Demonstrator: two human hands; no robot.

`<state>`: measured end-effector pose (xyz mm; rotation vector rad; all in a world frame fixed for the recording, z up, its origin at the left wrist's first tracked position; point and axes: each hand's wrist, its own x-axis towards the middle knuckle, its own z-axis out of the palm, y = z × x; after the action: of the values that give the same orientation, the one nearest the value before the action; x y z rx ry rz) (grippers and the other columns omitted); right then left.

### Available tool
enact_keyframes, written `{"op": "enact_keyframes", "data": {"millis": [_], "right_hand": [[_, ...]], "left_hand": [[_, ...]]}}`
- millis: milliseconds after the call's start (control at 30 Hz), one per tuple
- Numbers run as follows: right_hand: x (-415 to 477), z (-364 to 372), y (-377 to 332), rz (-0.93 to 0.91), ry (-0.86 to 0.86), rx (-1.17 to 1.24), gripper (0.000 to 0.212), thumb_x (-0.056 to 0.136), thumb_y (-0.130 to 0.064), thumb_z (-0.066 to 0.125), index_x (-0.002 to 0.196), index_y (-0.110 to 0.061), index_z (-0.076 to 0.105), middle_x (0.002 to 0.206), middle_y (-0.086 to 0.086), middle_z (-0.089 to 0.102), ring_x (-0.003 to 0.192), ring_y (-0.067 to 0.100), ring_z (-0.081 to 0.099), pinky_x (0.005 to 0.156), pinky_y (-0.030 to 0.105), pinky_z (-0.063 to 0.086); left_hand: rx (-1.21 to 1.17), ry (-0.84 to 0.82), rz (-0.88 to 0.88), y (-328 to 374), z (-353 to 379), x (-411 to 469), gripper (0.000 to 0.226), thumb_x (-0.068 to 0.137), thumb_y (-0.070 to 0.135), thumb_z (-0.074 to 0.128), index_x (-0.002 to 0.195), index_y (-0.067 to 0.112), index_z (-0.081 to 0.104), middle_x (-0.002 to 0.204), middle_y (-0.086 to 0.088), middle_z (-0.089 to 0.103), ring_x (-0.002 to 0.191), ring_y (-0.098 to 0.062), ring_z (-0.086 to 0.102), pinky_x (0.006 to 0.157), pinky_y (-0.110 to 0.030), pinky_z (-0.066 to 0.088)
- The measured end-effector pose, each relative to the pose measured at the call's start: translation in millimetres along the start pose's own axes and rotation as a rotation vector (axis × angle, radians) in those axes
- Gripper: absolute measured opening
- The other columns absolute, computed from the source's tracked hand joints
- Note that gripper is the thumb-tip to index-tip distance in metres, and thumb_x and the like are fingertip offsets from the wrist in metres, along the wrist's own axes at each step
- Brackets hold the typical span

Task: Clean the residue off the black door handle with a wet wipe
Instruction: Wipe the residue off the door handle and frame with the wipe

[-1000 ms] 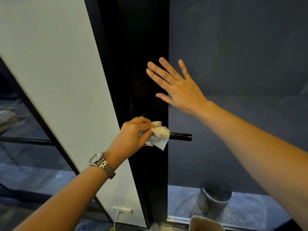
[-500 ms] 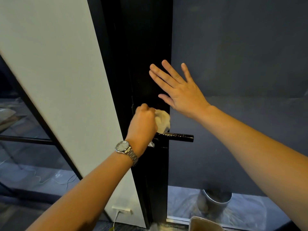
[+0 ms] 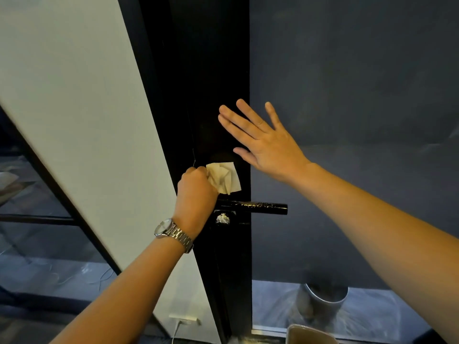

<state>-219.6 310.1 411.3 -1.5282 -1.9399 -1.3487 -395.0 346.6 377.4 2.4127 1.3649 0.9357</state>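
Black metal fills the middle of the view: the door frame (image 3: 223,70) with the door handle (image 3: 258,207) sticking out toward 3 o'clock. A second ago the left hand (image 3: 196,194) had the wet wipe (image 3: 224,177) bunched on the lever near its base; since then the fist has climbed, and the wipe, pinched in closed fingers, now sits above the handle against the dark plate, not touching the lever. That lift uncovers a pale smear of residue (image 3: 222,218) just below the lever at 6 o'clock from its root, plus faint streaks along the bar (so the job looks only partly done). My guess is the wipe must come back down for that smear.

Meanwhile the right hand (image 3: 263,142) has barely shifted: open, fingers spread, flat on the door at 1 o'clock from the handle, holding nothing. A wristwatch (image 3: 171,230) sits on the left wrist. White wall panel (image 3: 82,120) lies at 9 o'clock; a metal bin (image 3: 323,301) stands on the floor at 5 o'clock.
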Motion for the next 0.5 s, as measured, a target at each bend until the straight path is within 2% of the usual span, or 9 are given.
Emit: {"op": "enact_keyframes", "data": {"millis": [133,167,233,300,333,433,500], "right_hand": [[1,1,-3,0.002,0.004,0.021,0.056,0.095,-0.032,0.043,0.147,-0.018,0.028,0.154,0.000,0.032,0.142,0.022,0.025,0.113,0.053,0.015],[1,0,-3,0.002,0.001,0.023,0.056,0.095,-0.031,0.043,0.147,-0.017,0.028,0.154,0.000,0.031,0.142,0.022,0.025,0.113,0.053,0.015],[2,0,-2,0.002,-0.006,0.016,0.056,0.096,-0.031,0.043,0.147,-0.018,0.027,0.154,0.000,0.030,0.143,0.022,0.024,0.113,0.053,0.014],[2,1,-2,0.001,-0.007,-0.002,0.056,0.096,-0.032,0.043,0.148,-0.018,0.026,0.155,0.000,0.029,0.143,0.022,0.024,0.113,0.052,0.013],[2,2,-2,0.000,-0.004,-0.009,0.056,0.096,-0.032,0.042,0.148,-0.018,0.026,0.155,0.000,0.029,0.143,0.022,0.024,0.113,0.052,0.013],[0,4,-3,-0.003,0.001,-0.007,0.056,0.096,-0.033,0.041,0.147,-0.018,0.026,0.154,0.000,0.030,0.143,0.021,0.024,0.113,0.051,0.012],[1,3,-2,-0.003,0.004,-0.002,0.056,0.096,-0.033,0.041,0.147,-0.018,0.026,0.154,0.000,0.030,0.142,0.022,0.024,0.113,0.052,0.013]], "left_hand": [[-0.118,-0.065,-0.178,3,-1,0,0.019,0.089,0.003,0.043,0.083,-0.009,0.056,0.081,-0.021,0.055,0.058,-0.020,0.044,0.045,-0.019,0.028],[-0.134,-0.113,-0.232,3,0,1,0.018,0.090,0.004,0.042,0.083,-0.008,0.055,0.082,-0.020,0.055,0.058,-0.020,0.044,0.045,-0.019,0.030],[-0.243,-0.229,-0.411,-3,6,5,0.020,0.090,0.006,0.042,0.098,-0.009,0.054,0.090,-0.020,0.058,0.068,-0.022,0.051,0.050,-0.024,0.042],[-0.588,-0.360,-0.622,-6,8,4,0.024,0.091,0.006,0.045,0.112,-0.006,0.050,0.102,-0.021,0.060,0.077,-0.027,0.060,0.062,-0.037,0.057],[-0.743,-0.368,-0.685,-6,7,2,0.025,0.091,0.003,0.043,0.114,-0.004,0.050,0.102,-0.021,0.060,0.077,-0.029,0.062,0.065,-0.039,0.058],[-0.957,-0.366,-0.687,-9,2,2,0.032,0.087,-0.005,0.032,0.112,-0.003,0.050,0.084,-0.015,0.059,0.069,-0.026,0.059,0.056,-0.034,0.053],[-0.946,-0.322,-0.639,-12,0,7,0.029,0.086,0.000,0.031,0.106,-0.001,0.051,0.077,-0.011,0.054,0.069,-0.024,0.056,0.060,-0.031,0.046]]}}
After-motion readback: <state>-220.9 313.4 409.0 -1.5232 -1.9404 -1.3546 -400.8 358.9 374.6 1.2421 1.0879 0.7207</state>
